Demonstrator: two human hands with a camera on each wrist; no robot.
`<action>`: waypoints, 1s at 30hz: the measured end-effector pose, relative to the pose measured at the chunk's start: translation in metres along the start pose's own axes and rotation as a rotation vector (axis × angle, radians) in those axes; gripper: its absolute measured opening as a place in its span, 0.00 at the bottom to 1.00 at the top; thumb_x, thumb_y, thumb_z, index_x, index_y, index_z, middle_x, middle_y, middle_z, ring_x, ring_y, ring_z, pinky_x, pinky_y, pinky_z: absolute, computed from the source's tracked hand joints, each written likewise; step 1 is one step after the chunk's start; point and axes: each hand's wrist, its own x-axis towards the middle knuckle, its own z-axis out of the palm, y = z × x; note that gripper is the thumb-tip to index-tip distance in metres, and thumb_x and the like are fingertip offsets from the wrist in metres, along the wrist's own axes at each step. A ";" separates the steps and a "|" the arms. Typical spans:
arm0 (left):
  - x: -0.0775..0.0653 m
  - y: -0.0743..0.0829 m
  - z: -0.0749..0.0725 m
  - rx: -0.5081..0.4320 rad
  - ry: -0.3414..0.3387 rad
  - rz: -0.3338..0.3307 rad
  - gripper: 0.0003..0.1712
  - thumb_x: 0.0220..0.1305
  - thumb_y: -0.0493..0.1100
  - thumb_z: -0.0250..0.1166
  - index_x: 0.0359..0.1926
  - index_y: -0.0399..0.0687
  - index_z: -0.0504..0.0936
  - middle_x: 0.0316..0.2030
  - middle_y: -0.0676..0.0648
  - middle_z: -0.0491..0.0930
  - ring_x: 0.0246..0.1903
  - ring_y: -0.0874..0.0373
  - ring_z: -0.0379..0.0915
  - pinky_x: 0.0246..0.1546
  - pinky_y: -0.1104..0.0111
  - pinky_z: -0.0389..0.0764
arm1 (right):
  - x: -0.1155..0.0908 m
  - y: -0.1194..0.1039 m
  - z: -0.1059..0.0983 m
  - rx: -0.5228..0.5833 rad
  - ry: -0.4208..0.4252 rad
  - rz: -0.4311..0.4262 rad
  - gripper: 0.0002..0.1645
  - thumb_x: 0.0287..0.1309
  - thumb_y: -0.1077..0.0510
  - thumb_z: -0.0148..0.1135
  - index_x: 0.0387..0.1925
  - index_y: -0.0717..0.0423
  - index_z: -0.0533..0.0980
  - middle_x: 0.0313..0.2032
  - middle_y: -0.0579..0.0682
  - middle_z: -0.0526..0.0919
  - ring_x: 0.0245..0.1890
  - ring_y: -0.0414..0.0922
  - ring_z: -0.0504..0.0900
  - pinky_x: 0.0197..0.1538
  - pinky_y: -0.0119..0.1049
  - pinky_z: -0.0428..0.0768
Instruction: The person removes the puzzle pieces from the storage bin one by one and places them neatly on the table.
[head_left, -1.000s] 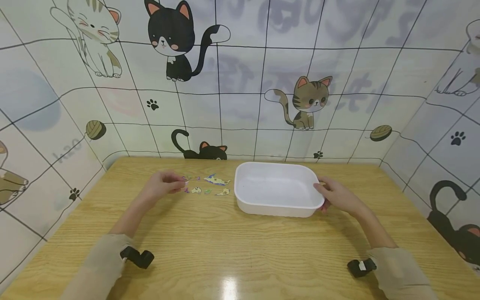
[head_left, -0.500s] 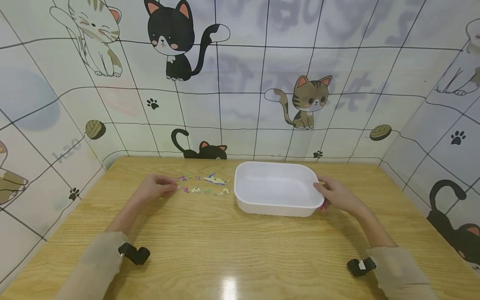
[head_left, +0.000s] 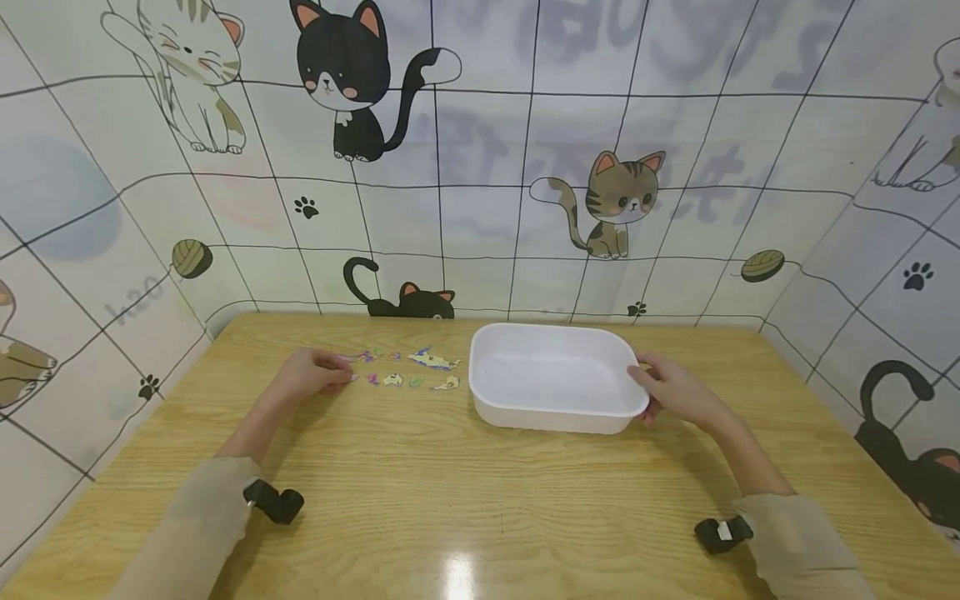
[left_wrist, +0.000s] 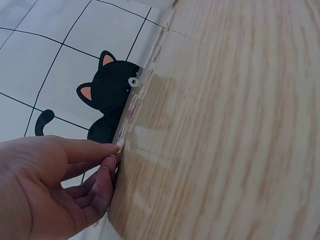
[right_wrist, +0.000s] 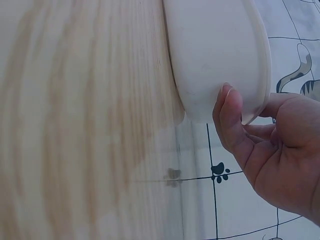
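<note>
My left hand (head_left: 309, 372) is low over the table's left side, thumb and index finger pinching a small pinkish flat piece (left_wrist: 120, 143). The rest of that piece is hidden by the fingertips. Right beside it lie several small colourful flat cut-outs in two rows, among them a larger blue-and-yellow fish-shaped cut-out (head_left: 432, 359), a purple cut-out (head_left: 372, 379) and a green cut-out (head_left: 416, 382). My right hand (head_left: 675, 390) grips the right end of a white plastic tub (head_left: 555, 422), its thumb on the rim and its fingers against the outer wall (right_wrist: 220, 55).
The wooden table (head_left: 465, 492) reaches back to a wall covering (head_left: 480, 225) printed with cats and grid lines. The tub stands at the back, just right of the cut-outs. Black wrist cameras sit on both sleeves.
My left hand has shifted left from over the cut-outs, uncovering a purple one in the back row; in the last half second it hardly moves. The right hand and the tub stay put.
</note>
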 end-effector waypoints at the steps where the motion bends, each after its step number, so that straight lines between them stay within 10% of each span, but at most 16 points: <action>1: 0.000 -0.001 0.000 -0.004 0.002 0.000 0.14 0.65 0.38 0.69 0.46 0.29 0.84 0.40 0.41 0.86 0.33 0.64 0.80 0.36 0.71 0.82 | 0.000 0.000 0.000 0.000 -0.001 0.000 0.29 0.80 0.58 0.45 0.68 0.77 0.55 0.27 0.57 0.80 0.20 0.47 0.81 0.27 0.43 0.85; 30: -0.007 0.001 -0.001 -0.018 0.015 0.030 0.17 0.69 0.37 0.64 0.52 0.25 0.79 0.44 0.32 0.84 0.36 0.52 0.81 0.39 0.65 0.85 | -0.001 0.000 0.000 0.011 -0.011 -0.008 0.30 0.80 0.55 0.45 0.66 0.77 0.56 0.27 0.58 0.81 0.20 0.46 0.81 0.27 0.44 0.85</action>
